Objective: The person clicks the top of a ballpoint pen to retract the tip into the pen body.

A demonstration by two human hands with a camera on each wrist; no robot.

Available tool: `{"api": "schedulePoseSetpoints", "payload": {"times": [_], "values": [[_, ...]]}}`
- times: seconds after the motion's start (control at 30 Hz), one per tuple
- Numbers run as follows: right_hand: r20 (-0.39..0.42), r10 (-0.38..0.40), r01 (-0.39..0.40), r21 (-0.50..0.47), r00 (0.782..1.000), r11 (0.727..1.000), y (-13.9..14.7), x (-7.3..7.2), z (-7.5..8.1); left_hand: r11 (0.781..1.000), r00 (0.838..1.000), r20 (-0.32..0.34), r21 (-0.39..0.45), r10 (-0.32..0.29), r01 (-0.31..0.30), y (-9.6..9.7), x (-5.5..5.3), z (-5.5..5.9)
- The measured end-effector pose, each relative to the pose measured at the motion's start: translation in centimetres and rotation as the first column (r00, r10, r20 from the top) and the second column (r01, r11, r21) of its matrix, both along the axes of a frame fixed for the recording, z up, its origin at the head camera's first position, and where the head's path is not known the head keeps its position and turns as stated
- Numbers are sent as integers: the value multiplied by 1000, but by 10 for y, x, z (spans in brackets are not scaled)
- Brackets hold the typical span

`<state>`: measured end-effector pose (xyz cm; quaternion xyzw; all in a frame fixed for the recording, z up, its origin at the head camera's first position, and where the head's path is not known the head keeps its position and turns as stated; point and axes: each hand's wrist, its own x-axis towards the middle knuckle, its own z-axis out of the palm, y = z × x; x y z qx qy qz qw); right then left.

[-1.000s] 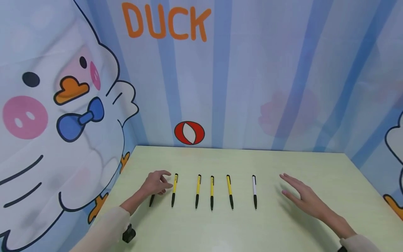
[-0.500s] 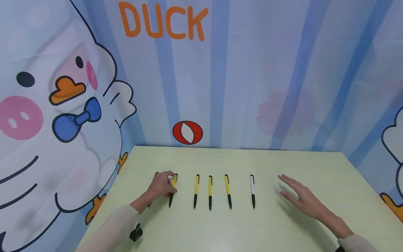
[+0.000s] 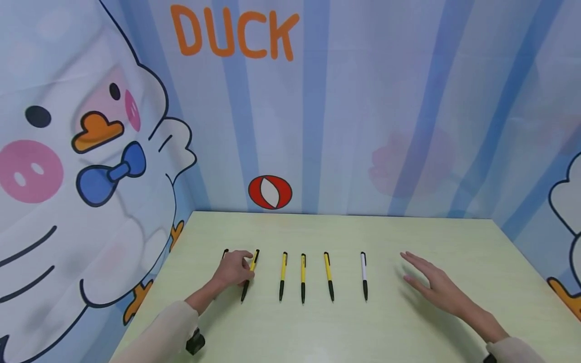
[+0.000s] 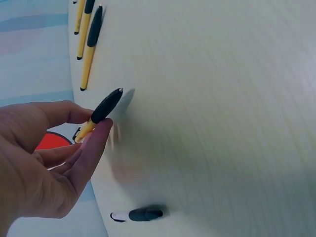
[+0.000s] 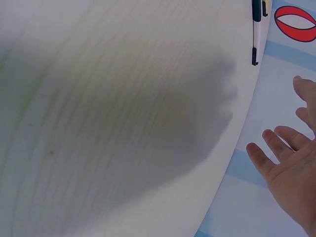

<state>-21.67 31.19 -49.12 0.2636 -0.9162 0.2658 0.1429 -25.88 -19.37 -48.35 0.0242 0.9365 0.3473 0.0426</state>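
Observation:
My left hand (image 3: 233,268) pinches a yellow pen with a black grip (image 4: 105,106) between thumb and fingers. In the left wrist view the pen's writing tip points away from the palm, and its shadow falls beside it on the table. Just left of that hand lies a white pen with a black grip (image 4: 144,214), mostly covered by the hand in the head view. My right hand (image 3: 440,288) hovers over the right side of the table, fingers extended and holding nothing. Nearest to it is another white pen with a black grip (image 3: 364,275).
Between the hands, several yellow pens lie in a row, among them one on the left (image 3: 283,275), a middle one (image 3: 303,277) and one on the right (image 3: 329,275). The pale table (image 3: 408,338) meets a blue striped cloth (image 3: 345,111) printed with ducks at its back edge.
The left hand has moved right from above the leftmost white pen to the nearby yellow pen and taken hold of it; that pen now leans more. The right hand has stayed almost still.

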Motion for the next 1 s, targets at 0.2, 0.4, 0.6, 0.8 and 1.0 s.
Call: {"api": "schedulePoseSetpoints", "payload": {"times": [0.2,0.4,0.6,0.8,1.0], "values": [[-34,27,-28,-34,999,999,-11,-7,3,992,999,7,121,36,-36,10,10,11],[-12,16,-16,-52,1000,999,-28,-11,7,961,997,70,272,40,-58,28,21,25],[-14,59,-60,-80,998,995,-48,-12,18,883,996,62,469,-66,30,60,31,32],[-17,124,-125,-98,992,987,-78,-17,33,815,984,3,561,-180,147,87,42,37],[83,171,-155,-172,982,973,-109,-24,48,770,981,-61,611,-186,184,114,44,37]]}}
